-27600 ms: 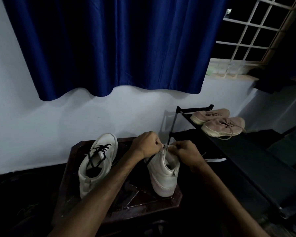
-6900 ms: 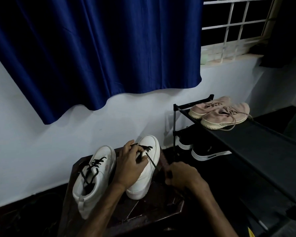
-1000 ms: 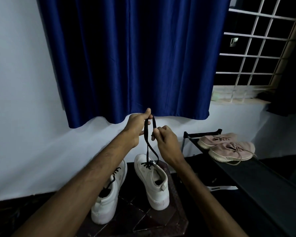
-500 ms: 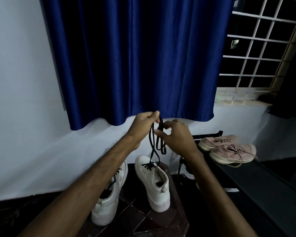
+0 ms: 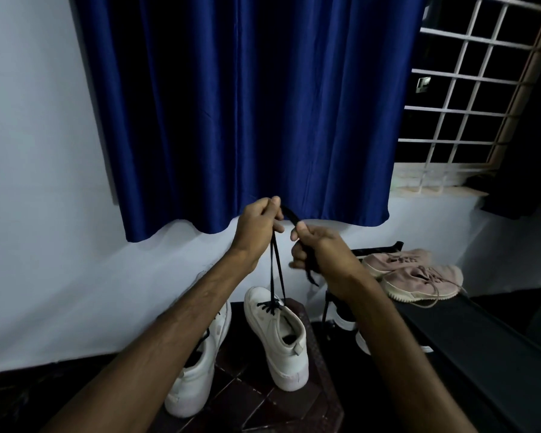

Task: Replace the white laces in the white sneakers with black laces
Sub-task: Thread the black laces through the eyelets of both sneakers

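Observation:
Two white sneakers stand on a dark wooden stool (image 5: 322,398). The right sneaker (image 5: 278,335) has a black lace (image 5: 277,270) threaded near its toe, with both strands rising straight up. My left hand (image 5: 256,228) pinches those strands high above the shoe. My right hand (image 5: 313,248) grips the loose ends of the same lace just to the right, and an end dangles below it. The left sneaker (image 5: 197,373) carries black lacing and is partly hidden behind my left forearm.
A black shoe rack (image 5: 481,345) stands to the right with a pair of pink sneakers (image 5: 419,276) on top and dark shoes below. A blue curtain (image 5: 247,104) hangs on the white wall behind. A barred window (image 5: 469,98) is at the upper right.
My right hand has dropped and drawn to the right, gathering the lace ends into its grip. My left hand stays raised holding the strands. The sneakers have not moved.

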Demonstrator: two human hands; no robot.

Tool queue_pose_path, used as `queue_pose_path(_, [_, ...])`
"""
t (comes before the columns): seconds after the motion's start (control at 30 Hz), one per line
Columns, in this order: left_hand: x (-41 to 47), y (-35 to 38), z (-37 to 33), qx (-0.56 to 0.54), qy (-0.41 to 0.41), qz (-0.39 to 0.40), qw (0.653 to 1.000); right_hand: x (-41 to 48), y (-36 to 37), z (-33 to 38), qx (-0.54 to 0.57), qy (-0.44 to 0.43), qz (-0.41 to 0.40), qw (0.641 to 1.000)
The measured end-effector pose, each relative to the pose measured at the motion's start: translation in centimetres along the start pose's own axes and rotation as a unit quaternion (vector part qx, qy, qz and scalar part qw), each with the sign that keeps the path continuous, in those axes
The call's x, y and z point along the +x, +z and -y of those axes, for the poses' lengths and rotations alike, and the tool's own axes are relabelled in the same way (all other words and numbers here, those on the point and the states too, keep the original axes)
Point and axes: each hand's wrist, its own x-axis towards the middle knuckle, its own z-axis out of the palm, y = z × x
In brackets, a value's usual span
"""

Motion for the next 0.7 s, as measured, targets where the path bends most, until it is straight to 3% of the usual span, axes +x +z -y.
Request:
queue_pose_path(0.07, [0.5,-0.3,0.4,-0.035,-0.024,-0.036,0.998,-0.9,0.0,0.6,0.169,0.066,0.089,0.979])
queue_pose_path(0.17, [0.4,-0.5,0.9,-0.064,-0.041,-0.030,0.997,-1.3,0.4,2.0,0.346,0.065,0.149,0.924])
queue_pose_path(0.23, [-0.3,-0.2,0.9,-0.069,-0.061,0.003,0.996,-0.2,1.0,3.1,0.418,-0.003,0.112,0.901])
queue_pose_path(0.33, [-1.5,0.3,0.8,-0.043,-0.056,0.090,0.993,2.8,1.4,3.6,0.466,-0.146,-0.068,0.870])
queue_pose_path(0.4, [-2.4,0.7,0.8,-0.005,-0.034,0.163,0.986,4.4,0.5,2.4,0.312,-0.251,-0.190,0.896])
queue_pose_path(0.43, [-2.6,0.8,0.9,0.022,-0.026,0.188,0.982,4.8,0.0,1.5,0.143,-0.306,-0.230,0.913])
queue_pose_path(0.47, [-2.7,0.8,1.1,0.053,-0.019,0.199,0.978,5.1,-0.3,0.1,-0.066,-0.346,-0.222,0.909])
queue_pose_path(0.53, [-2.3,0.3,1.9,0.138,0.005,0.183,0.973,5.1,-0.4,-2.9,-0.389,-0.327,-0.106,0.854])
queue_pose_path(0.6, [-2.0,-0.6,3.2,0.237,0.028,0.148,0.960,4.6,-0.4,-5.0,-0.453,-0.259,-0.055,0.851])
queue_pose_path(0.7, [-2.3,-1.2,4.9,0.314,0.093,0.078,0.942,3.5,-0.6,-7.2,-0.337,-0.176,-0.056,0.923])
